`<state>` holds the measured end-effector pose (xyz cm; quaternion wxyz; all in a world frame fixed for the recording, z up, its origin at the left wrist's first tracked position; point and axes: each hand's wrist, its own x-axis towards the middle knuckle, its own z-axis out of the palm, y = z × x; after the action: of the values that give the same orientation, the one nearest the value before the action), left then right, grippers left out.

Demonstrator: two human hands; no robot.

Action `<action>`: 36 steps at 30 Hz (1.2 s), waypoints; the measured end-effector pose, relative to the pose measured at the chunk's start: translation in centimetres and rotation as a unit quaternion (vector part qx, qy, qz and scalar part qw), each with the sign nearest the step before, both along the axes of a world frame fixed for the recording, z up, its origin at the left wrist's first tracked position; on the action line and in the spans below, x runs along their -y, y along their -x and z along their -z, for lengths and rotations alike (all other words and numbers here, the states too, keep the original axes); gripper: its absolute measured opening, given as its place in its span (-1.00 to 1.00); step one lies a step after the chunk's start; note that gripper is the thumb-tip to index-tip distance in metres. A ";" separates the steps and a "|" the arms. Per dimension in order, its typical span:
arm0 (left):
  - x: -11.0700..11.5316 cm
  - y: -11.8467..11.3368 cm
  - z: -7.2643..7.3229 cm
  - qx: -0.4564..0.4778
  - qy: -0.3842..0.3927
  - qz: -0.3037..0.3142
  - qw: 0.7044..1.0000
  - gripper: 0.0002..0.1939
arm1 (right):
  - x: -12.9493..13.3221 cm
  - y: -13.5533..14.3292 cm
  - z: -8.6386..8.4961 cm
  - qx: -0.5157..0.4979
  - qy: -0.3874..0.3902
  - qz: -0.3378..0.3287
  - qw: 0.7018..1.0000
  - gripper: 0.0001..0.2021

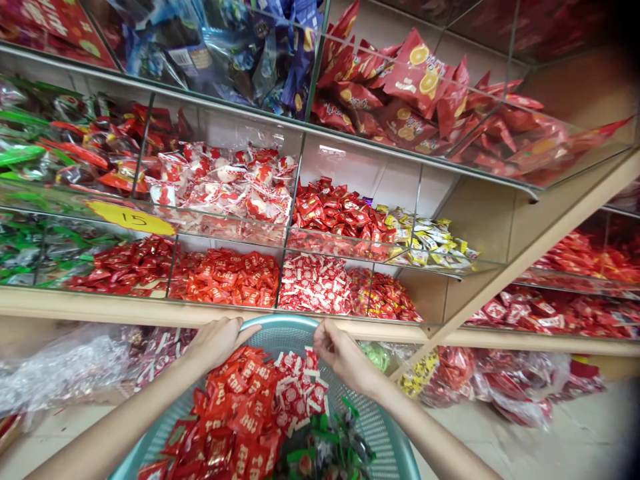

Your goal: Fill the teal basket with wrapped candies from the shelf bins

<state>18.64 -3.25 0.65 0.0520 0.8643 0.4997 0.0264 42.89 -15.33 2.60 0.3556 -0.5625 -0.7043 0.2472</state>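
Observation:
A teal plastic basket (pixel 285 328) sits low in the middle of the view, piled with red wrapped candies (pixel 240 413), red-and-white ones (pixel 297 390) and a few green ones (pixel 330 447). My left hand (pixel 217 340) grips the basket's far rim on the left. My right hand (pixel 343 353) hovers over the rim on the right, with its fingers pinched on a small red-and-white candy (pixel 312 360). Both hands are just below the shelf edge (pixel 150 310).
Glass-fronted bins of wrapped sweets fill the shelves: red candies (pixel 225 277), red-and-white ones (pixel 313 283), yellow ones (pixel 430 237), big orange-print packs (pixel 410 87). A yellow price tag (pixel 130 218) reads 15. Plastic bags of candy (pixel 65 367) lie under the shelf.

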 end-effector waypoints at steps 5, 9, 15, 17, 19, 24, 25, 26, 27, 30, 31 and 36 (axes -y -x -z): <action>0.2 -0.1 -0.3 -0.009 0.000 -0.004 1.000 -0.38 | 1.4 -1.0 3.2 0.114 0.096 -0.010 0.989 -0.80; 0.3 -0.1 -0.3 -0.018 -0.004 -0.001 1.000 -0.39 | 1.6 -1.1 3.7 0.192 0.102 -0.001 0.976 -0.78; 0.3 -0.1 -0.3 -0.008 -0.002 -0.002 1.000 -0.39 | 1.1 -0.1 3.4 0.298 0.066 0.035 0.952 -0.74; 0.2 0.0 -0.2 -0.004 -0.001 -0.004 1.000 -0.39 | 0.9 0.4 2.9 0.290 0.030 0.047 0.955 -0.75; 0.1 0.0 -0.1 -0.003 0.000 -0.006 1.000 -0.39 | 0.7 0.7 2.2 0.274 -0.001 0.047 0.961 -0.79; 0.0 0.0 0.0 -0.010 -0.007 -0.001 1.000 -0.39 | -0.9 0.8 0.4 0.227 -0.060 0.059 0.970 -0.85; 0.1 0.0 0.0 -0.012 -0.010 0.003 1.000 -0.39 | -1.5 0.6 0.2 0.210 -0.074 0.069 0.972 -0.86; 0.1 0.1 0.0 -0.013 -0.013 0.005 1.000 -0.39 | -2.1 0.4 0.0 0.194 -0.087 0.081 0.974 -0.87; 0.1 0.1 0.0 -0.014 -0.016 0.005 1.000 -0.39 | -2.8 0.1 -0.2 0.181 -0.101 0.094 0.974 -0.88; 0.1 0.2 0.1 -0.008 -0.017 0.002 1.000 -0.40 | -5.1 -1.0 -0.6 0.162 -0.147 0.120 0.968 -0.88; 0.0 0.2 0.2 -0.004 -0.016 0.002 1.000 -0.40 | -5.9 -1.5 -0.8 0.163 -0.161 0.121 0.966 -0.86; -0.3 0.5 0.9 0.006 -0.021 0.000 1.000 -0.36 | -8.8 -3.0 -1.3 0.212 -0.172 0.100 0.957 -0.76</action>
<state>18.19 -2.93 -0.20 0.0367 0.8650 0.4986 0.0417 45.92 -6.52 3.86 0.3122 -0.6001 -0.7354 -0.0399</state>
